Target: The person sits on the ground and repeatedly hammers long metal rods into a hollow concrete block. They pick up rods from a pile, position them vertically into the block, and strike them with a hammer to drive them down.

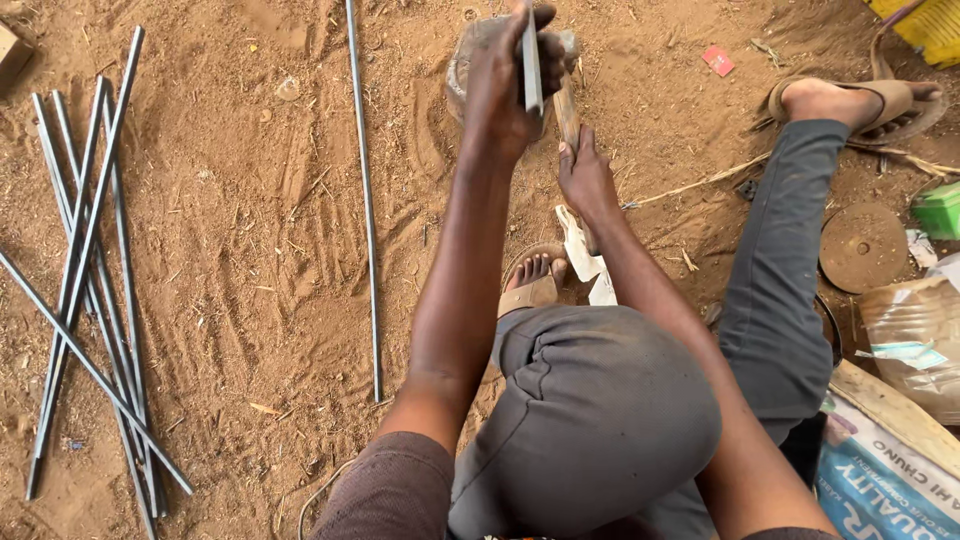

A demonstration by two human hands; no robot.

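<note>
The left hand (510,75) is closed around a short flat metal bar (532,60), held upright over a grey stone block (468,62) that sits in the dirt at the top of the view. The right hand (585,175) is wrapped tight around the wooden handle of a hammer (567,110), whose head lies up beside the bar, partly hidden by the left hand's fingers. Both forearms reach out over the person's bent left knee, in grey trousers; the left foot, in a brown sandal (530,290), rests just below the hands, and the right leg stretches away to a second sandal (890,100) at upper right. Two pale scraps (580,250) lie on the ground between the right hand and the near foot. One long thin steel rod (365,190) lies alone on the dirt to the left of the arms, running from the top edge downward. Well apart at far left is a loose crossed pile of rods (90,270), about seven as far as can be counted. At right lie a round rusty disc (862,247), a green box (940,210) cut off by the edge, a crumpled brown bag (915,330) whose contents cannot be seen, a wooden plank (890,405), and a printed sack (880,485) in the corner. A small red scrap (717,60) lies near the top, with a yellow object (925,25) in the upper right corner.
</note>
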